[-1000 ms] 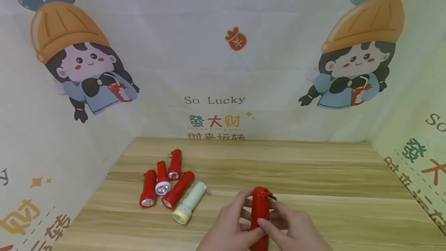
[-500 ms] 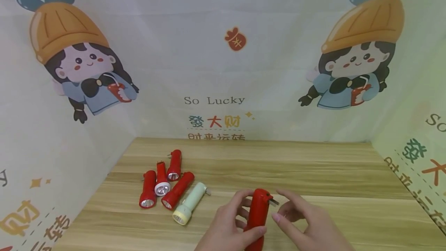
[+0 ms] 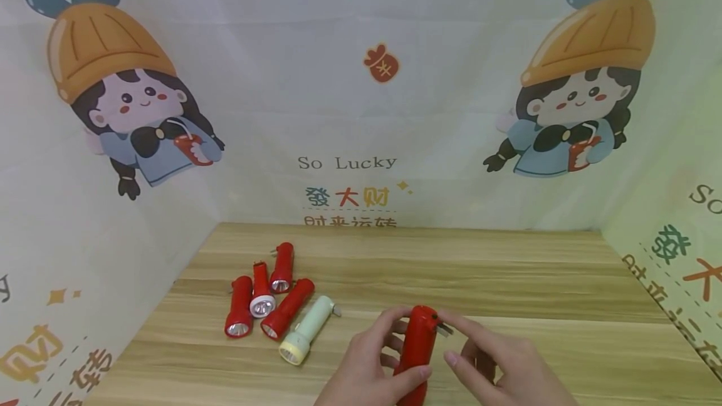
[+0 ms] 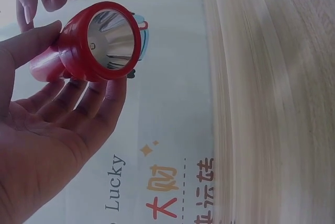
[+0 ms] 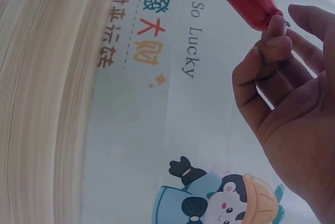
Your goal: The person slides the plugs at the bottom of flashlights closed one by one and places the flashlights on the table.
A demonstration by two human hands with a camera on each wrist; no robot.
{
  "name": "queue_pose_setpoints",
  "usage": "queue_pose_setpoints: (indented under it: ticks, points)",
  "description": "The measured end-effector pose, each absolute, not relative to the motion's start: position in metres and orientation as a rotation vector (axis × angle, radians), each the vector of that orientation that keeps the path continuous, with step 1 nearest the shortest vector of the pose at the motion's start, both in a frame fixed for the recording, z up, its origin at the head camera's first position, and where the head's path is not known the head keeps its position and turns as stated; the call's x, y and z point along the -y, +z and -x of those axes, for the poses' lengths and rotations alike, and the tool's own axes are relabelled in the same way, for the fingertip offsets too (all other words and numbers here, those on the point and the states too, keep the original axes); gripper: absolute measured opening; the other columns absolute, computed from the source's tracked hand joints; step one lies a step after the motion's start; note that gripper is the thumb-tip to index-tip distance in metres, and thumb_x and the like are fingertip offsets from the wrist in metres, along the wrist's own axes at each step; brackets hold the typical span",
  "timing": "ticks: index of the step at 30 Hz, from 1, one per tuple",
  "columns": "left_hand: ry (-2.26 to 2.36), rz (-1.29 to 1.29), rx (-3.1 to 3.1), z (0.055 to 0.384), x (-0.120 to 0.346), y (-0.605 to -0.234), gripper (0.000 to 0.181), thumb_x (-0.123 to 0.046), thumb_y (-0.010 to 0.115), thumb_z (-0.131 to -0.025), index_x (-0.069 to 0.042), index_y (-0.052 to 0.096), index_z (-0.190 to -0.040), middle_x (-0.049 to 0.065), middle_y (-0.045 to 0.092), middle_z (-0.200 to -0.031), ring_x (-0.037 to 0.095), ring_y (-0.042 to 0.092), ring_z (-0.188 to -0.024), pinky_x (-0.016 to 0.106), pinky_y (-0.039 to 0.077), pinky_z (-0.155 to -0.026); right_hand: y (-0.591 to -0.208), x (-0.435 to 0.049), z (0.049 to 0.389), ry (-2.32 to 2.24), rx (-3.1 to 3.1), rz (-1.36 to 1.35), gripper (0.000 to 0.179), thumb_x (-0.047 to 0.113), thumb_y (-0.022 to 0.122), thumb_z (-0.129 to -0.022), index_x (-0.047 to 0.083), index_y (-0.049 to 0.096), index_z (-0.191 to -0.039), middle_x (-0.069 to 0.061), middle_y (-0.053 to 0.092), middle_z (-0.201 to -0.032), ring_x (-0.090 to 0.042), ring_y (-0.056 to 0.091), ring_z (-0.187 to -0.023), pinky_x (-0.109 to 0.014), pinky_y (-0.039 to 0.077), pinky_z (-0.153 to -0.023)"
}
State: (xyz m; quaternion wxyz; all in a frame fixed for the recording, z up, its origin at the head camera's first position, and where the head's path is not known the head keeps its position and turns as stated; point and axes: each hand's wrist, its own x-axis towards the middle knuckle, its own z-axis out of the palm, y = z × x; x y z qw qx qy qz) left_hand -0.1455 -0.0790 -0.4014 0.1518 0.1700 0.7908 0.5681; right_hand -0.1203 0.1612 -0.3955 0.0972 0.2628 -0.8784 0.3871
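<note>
My left hand (image 3: pixel 366 356) grips a red flashlight (image 3: pixel 416 346), its tail end pointing up. From the tail, metal plug prongs (image 3: pixel 444 329) stick out to the right. In the left wrist view the flashlight's round silver reflector (image 4: pixel 116 41) faces the camera, with the thumb on one side and fingers on the other. My right hand (image 3: pixel 504 359) is beside the tail; its index fingertip touches near the prongs, while the thumb stays apart from the flashlight. In the right wrist view this fingertip (image 5: pixel 277 24) covers part of the tail end.
On the left of the wooden table (image 3: pixel 536 281) lie several other flashlights: a pale green one (image 3: pixel 309 327), a red one with a white rim (image 3: pixel 261 284) and plain red ones (image 3: pixel 241 302). Printed cloth walls (image 3: pixel 440 111) stand behind and at both sides.
My right hand has let go of the flashlight's body and moved right, then its index finger has come to the tail. The prongs have swung outward and down. The left hand keeps its grip.
</note>
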Motion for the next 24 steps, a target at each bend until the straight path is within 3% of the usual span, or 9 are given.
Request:
queue_pose_setpoints:
  ticks: [12, 24]
  points:
    - [1.662, -0.64, -2.324, 0.14, 0.079, -0.395, 0.055, -0.027, 0.078, -0.098, -0.03, 0.055, -0.148, -0.003, 0.07, -0.135, 0.008, 0.064, -0.112, 0.022, 0.055, -0.09, -0.4, -0.158, 0.119, 1.101, 2.504, -0.777, 0.046, 0.016, 0.075, -0.099, 0.019, 0.065, -0.144, 0.023, 0.048, -0.067, 0.01, 0.041, -0.058, -0.017, 0.042, -0.05]
    - [1.698, -0.607, -2.271, 0.141, 0.078, -0.4, 0.056, -0.026, 0.077, -0.099, -0.026, 0.055, -0.15, -0.002, 0.072, -0.129, 0.008, 0.066, -0.109, 0.02, 0.056, -0.087, -0.407, -0.149, 0.117, 1.043, 2.434, -0.742, 0.051, 0.007, 0.075, -0.095, 0.021, 0.066, -0.144, 0.025, 0.035, -0.058, 0.013, 0.029, -0.052, -0.013, 0.031, -0.045]
